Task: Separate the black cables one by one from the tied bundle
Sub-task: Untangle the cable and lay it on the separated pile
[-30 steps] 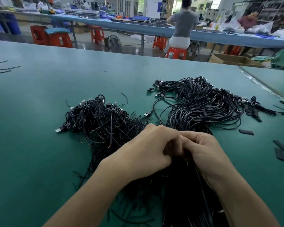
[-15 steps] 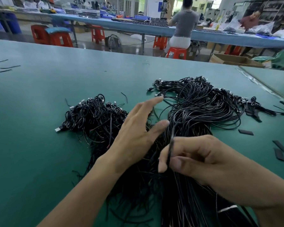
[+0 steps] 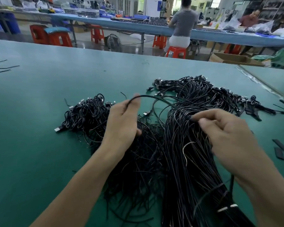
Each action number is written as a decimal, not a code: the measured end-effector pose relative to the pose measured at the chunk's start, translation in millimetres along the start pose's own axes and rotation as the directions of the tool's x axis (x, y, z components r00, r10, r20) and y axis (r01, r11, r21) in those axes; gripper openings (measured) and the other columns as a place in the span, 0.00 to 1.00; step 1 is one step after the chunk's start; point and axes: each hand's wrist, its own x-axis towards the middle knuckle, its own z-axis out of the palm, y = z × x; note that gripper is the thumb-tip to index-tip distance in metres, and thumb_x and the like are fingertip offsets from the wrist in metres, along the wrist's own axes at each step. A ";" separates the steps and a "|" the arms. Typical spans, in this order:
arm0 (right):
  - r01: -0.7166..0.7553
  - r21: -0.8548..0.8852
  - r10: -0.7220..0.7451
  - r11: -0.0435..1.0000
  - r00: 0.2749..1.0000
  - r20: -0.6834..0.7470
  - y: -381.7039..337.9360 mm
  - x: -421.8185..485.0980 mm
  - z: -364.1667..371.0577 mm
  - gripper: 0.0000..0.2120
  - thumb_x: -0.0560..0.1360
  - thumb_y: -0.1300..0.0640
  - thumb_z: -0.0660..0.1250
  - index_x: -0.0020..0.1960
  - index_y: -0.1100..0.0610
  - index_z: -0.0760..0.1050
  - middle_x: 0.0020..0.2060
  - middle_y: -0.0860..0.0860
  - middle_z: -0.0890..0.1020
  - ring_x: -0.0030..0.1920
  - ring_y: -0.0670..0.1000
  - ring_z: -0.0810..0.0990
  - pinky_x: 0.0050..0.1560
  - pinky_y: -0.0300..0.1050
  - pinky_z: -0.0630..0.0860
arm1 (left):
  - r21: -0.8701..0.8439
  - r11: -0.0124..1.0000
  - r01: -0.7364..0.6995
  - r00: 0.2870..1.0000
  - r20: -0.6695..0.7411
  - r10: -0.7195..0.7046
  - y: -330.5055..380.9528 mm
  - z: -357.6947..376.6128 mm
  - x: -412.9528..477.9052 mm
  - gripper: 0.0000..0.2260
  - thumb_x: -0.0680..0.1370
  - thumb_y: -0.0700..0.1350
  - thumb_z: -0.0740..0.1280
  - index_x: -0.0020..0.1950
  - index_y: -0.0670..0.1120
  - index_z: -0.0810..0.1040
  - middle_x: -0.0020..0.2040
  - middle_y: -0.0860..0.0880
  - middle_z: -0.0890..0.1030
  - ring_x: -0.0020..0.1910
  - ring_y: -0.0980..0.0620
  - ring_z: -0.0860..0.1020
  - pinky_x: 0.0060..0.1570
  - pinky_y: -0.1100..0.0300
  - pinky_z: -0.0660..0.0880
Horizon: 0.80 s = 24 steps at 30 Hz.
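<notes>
A thick tied bundle of black cables [image 3: 187,145] runs from the bottom right up to a fan of plug ends at the back. A looser pile of separated black cables [image 3: 88,115] lies left of it. My left hand [image 3: 121,122] grips one single black cable [image 3: 154,97] that arches up from its fingers toward the bundle. My right hand [image 3: 226,128] hovers over the bundle's right side, with thumb and forefinger pinching a strand at its top. White ties [image 3: 226,208] show near the bundle's lower end.
The green table [image 3: 39,104] spreads wide on the left. Short black sleeve pieces [image 3: 279,148] lie at the right, loose wire bits [image 3: 0,68] at the far left. Beyond the table edge are red stools [image 3: 176,52] and a seated person [image 3: 182,27].
My left hand has closed on one cable and lifted it up and left into an arch. My right hand has moved right and up, from the bundle's middle to its right side.
</notes>
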 end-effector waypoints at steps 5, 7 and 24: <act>-0.093 -0.644 0.051 0.759 0.995 -0.083 13.7 2.2 -11.7 0.19 0.80 0.54 0.63 0.71 0.47 0.72 0.61 0.53 0.80 0.60 0.56 0.77 0.60 0.50 0.71 | 0.234 0.972 0.014 0.941 0.325 -0.092 8.6 3.6 -8.6 0.23 0.75 0.65 0.64 0.37 0.46 0.74 0.24 0.56 0.62 0.21 0.57 0.58 0.21 0.70 0.58; 0.007 -0.595 0.035 0.804 0.998 0.059 11.6 0.2 -10.4 0.27 0.78 0.51 0.67 0.76 0.45 0.65 0.68 0.47 0.75 0.69 0.51 0.71 0.67 0.47 0.65 | 0.288 0.958 0.001 0.893 0.431 -0.131 9.5 3.9 -11.7 0.24 0.78 0.65 0.61 0.32 0.49 0.76 0.25 0.53 0.61 0.23 0.54 0.57 0.22 0.68 0.58; 0.335 0.391 -0.421 0.857 0.894 0.156 -0.7 -1.1 15.3 0.08 0.77 0.53 0.64 0.44 0.53 0.79 0.29 0.36 0.78 0.32 0.36 0.77 0.35 0.23 0.68 | 0.162 0.948 0.275 0.395 0.880 -0.265 20.5 12.4 -31.3 0.16 0.80 0.55 0.62 0.38 0.50 0.82 0.24 0.56 0.65 0.23 0.59 0.58 0.22 0.67 0.55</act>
